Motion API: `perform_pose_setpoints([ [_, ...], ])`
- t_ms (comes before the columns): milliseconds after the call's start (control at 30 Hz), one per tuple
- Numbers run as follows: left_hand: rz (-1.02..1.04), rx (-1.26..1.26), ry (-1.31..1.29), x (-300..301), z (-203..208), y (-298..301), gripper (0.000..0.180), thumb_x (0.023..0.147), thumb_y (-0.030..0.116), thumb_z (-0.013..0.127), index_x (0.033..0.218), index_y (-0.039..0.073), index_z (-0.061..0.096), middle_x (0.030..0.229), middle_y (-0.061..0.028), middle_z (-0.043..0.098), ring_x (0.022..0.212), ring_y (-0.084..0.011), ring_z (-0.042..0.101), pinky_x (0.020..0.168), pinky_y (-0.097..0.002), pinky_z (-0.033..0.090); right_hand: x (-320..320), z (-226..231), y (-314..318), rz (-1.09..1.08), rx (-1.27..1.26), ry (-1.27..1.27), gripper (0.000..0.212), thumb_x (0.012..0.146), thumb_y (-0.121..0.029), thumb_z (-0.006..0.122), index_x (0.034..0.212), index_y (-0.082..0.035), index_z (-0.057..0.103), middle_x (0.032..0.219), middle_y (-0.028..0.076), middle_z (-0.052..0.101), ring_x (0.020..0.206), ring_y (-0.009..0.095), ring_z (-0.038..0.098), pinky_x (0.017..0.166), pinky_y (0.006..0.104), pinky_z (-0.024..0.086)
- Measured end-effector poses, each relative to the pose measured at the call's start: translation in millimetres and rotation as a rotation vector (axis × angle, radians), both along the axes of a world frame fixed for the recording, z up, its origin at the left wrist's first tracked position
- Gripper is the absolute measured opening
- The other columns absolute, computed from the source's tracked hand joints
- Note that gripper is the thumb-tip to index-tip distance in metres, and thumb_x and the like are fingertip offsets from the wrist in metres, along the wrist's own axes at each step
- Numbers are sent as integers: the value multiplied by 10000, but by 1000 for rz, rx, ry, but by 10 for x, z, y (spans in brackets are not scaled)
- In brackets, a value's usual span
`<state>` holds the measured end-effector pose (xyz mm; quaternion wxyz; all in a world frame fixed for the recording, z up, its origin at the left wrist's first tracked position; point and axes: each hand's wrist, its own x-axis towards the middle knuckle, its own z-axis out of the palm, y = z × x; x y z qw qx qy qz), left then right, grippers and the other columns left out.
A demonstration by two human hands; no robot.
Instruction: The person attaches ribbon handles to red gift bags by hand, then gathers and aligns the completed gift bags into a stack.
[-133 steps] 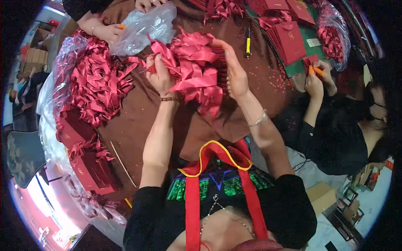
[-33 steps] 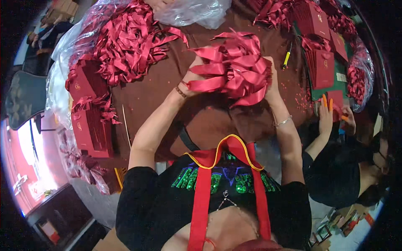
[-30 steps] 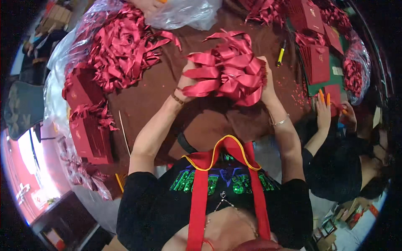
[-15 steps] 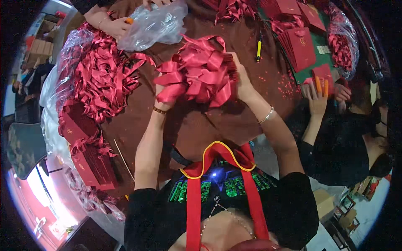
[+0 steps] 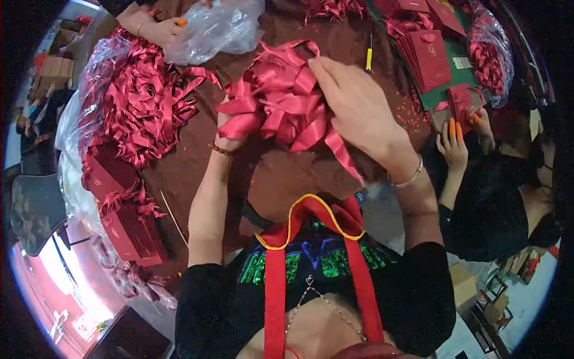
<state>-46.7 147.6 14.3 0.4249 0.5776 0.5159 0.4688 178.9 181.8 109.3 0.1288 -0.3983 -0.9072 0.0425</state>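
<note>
A bunch of shiny red ribbons (image 5: 290, 96) is held up above the brown-covered table, its loops and ends spread toward me. My left hand (image 5: 232, 142) grips the bunch from its left side; ribbons cover most of its fingers. Over the right side of the bunch lies my right hand (image 5: 362, 105), back upward, its fingers closed at the ribbons and their tips partly hidden. One ribbon end dangles below this hand toward the table's near edge. Whatever the ribbons are attached to is hidden beneath them.
A large heap of red ribbons (image 5: 140, 110) in clear plastic lies left, with red paper bags (image 5: 128, 233) nearer me. A co-worker's hands (image 5: 457, 146) handle a red bag at right, beside stacked bags (image 5: 424, 60). Another person's hand (image 5: 158, 30) touches a plastic bag (image 5: 218, 30). A yellow-handled tool (image 5: 369, 60) lies far right.
My right hand has shifted from the side of the bunch to over its right part, back upward. A ribbon end now hangs down at the lower right.
</note>
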Motion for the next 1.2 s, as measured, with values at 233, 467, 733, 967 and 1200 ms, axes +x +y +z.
perform_pose_setpoints([
  [233, -102, -93, -305, -160, -242, 52, 537, 820, 67, 581, 1298, 52, 338, 1244, -96, 466, 1138, -211, 466, 942, -356, 413, -205, -192, 168, 23, 145, -51, 575, 641, -36, 551, 1194, 27, 408, 1130, 139, 480, 1073, 290, 460, 821, 386, 447],
  [467, -156, 67, -142, -199, -409, 36, 584, 855, 138, 564, 1332, 80, 232, 1262, -91, 433, 1129, -207, 473, 942, -360, 416, -227, -251, 110, 46, 206, 15, 478, 587, -4, 559, 1053, 56, 469, 908, 138, 477, 817, 285, 475, 644, 371, 446],
  [733, -139, -257, -1080, -105, -255, 222, 374, 968, 282, 284, 1255, 68, 392, 1154, -57, 515, 1016, -186, 536, 891, -344, 458, -225, -166, 264, 92, 169, 120, 446, 627, 39, 547, 1069, 20, 490, 928, 130, 487, 845, 300, 490, 667, 356, 503],
  [967, -141, 32, -387, -118, -287, 198, 418, 922, 184, 428, 1304, 66, 307, 1215, -81, 474, 1088, -207, 500, 927, -349, 433, -273, -260, 336, 74, 109, 167, 339, 621, 75, 508, 954, 41, 461, 918, 162, 462, 828, 327, 457, 747, 375, 429],
  [1200, -192, 301, 446, -477, -810, 204, 484, 829, 264, 553, 1251, 76, 410, 1189, -114, 525, 1060, -231, 528, 928, -364, 411, -305, -318, 401, 91, 137, 141, 358, 624, 63, 507, 978, 51, 457, 958, 178, 466, 837, 333, 450, 763, 382, 418],
])
